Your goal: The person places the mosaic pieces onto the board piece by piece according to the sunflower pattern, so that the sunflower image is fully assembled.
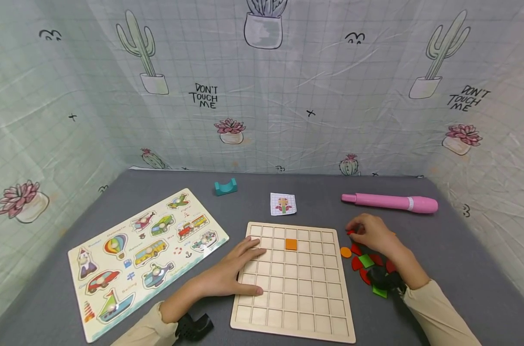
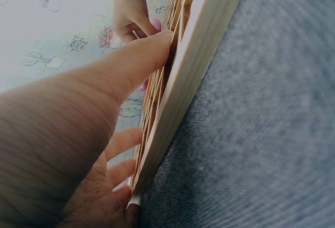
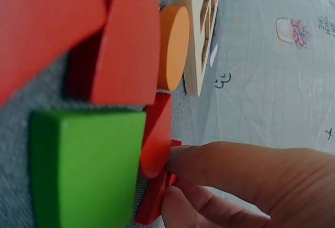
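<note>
I am resting my left hand (image 1: 227, 274) flat on the left part of the wooden grid board (image 1: 294, 281), fingers (image 2: 141, 60) straight and spread over its cells, thumb lying along the lower left squares; they are gripping nothing. The board is lying on the grey surface (image 1: 460, 250), and one orange square tile (image 1: 291, 244) is sitting in a cell near the board's top edge.

My right hand (image 1: 371, 232) is working just beyond the board's right edge, its fingers (image 3: 225, 167) curled and pinching a small red piece (image 3: 154, 199) at the far end of the loose pile. That pile is lying just right of the board: an orange disc (image 1: 346, 252) nearest the board, red curved pieces (image 1: 357, 262) and green blocks (image 1: 366, 260) beside it.

Beyond the board's top edge, a small pattern card (image 1: 283, 203) is lying flat. A pink pen-shaped tool (image 1: 391, 202) is lying past the board's top right corner, a teal arch block (image 1: 225, 187) past its top left corner. A vehicle peg puzzle (image 1: 145, 254) is lying to the board's left.
</note>
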A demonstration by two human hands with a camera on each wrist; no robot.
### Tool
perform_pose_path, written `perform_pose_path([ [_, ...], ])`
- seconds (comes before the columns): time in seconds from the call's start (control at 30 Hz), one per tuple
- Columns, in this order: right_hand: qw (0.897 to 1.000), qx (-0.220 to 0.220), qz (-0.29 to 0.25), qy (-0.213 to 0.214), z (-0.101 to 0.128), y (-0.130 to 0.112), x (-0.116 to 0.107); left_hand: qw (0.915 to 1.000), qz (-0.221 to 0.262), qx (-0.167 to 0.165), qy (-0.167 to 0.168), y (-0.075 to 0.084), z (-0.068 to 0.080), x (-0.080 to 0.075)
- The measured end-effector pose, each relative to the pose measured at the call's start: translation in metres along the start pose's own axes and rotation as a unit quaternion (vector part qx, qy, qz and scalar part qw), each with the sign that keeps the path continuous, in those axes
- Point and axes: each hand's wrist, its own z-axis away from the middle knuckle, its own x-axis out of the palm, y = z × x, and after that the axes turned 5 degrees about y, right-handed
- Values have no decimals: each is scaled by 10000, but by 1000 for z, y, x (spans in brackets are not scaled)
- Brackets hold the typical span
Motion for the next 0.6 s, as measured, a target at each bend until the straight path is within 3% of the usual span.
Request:
perform_pose_path([
  [0.6, 9993, -349, -45, 124, 1, -17, 7, 10000, -30, 21, 0, 0, 0, 0],
])
